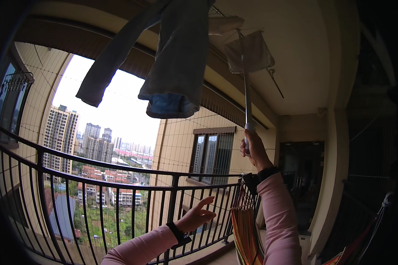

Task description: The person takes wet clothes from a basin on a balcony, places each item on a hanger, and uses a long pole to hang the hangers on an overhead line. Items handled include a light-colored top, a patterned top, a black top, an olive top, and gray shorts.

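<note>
My right hand (254, 148) is raised and wrapped round the grey grip of a long clothes pole (246, 95). The pole rises almost upright, and its upper end passes in front of a small pale cloth (260, 48) hanging under the ceiling. Whether its tip is hooked on anything there I cannot make out. My left hand (197, 215) is held lower, in front of the railing, with its fingers apart and nothing in them. Dark trousers (179, 62) hang overhead to the left of the pole, a blue lining showing at one leg opening.
A black balcony railing (174, 194) runs across the front, with thin wires stretched above it. A striped hammock (244, 229) hangs beside my right forearm. Overhead are a drying rail (276, 83) and another pale hanging item (225, 25). A dark doorway (300, 176) stands at the right.
</note>
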Available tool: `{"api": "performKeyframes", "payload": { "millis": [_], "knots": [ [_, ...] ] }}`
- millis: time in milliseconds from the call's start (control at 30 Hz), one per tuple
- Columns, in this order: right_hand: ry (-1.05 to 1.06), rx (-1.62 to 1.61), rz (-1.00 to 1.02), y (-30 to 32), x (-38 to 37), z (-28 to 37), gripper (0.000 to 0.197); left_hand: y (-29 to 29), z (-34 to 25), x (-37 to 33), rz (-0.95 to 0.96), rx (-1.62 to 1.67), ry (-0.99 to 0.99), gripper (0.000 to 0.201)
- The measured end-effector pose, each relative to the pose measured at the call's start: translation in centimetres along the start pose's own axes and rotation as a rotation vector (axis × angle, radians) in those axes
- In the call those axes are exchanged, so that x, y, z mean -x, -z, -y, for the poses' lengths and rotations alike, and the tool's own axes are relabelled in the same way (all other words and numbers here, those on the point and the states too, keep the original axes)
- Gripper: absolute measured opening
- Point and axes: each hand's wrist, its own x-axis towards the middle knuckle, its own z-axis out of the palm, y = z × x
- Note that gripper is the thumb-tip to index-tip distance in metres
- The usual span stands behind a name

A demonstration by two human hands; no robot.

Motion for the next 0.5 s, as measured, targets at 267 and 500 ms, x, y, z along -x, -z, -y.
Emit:
{"api": "performKeyframes", "payload": {
  "millis": [267,500],
  "knots": [
    [-0.070,-0.138,0.045,0.2,7.3,-4.2,0.032,-1.8,1.9,0.4,0.022,0.031,0.026,0.066],
    [-0.116,0.060,-0.020,2.6,12.6,-11.8,0.023,-2.3,3.7,1.9,0.010,0.052,0.129,0.063]
  ]
}}
